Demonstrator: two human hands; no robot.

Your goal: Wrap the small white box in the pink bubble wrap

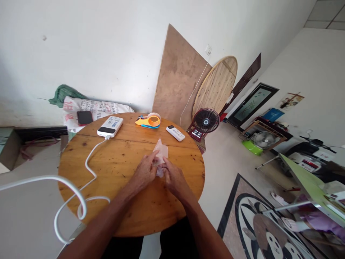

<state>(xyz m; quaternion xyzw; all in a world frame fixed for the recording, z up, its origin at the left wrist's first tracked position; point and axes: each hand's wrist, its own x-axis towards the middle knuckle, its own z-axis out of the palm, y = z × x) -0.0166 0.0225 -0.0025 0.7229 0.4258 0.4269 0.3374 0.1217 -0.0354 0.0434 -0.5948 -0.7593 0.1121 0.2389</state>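
A crumpled, translucent whitish-pink plastic wrapper [161, 150] is held between my two hands, above the middle of the wooden table. My left hand [146, 168] pinches it from the left, the index finger stretched along it. From the other side my right hand [174, 176] grips its lower part with thumb and bent fingers. Whether anything lies inside the wrapper I cannot tell. Beyond my hands are an orange and blue tape dispenser [148, 121] and a small white device with a dark end [175, 133].
On the round wooden table [91, 158], a white power bank [110, 126] has a white cable [87, 162] running off the left edge. A dark phone [84, 117] rests on a printed sack [107, 107] behind. A dark red fan [206, 121] stands past the right edge.
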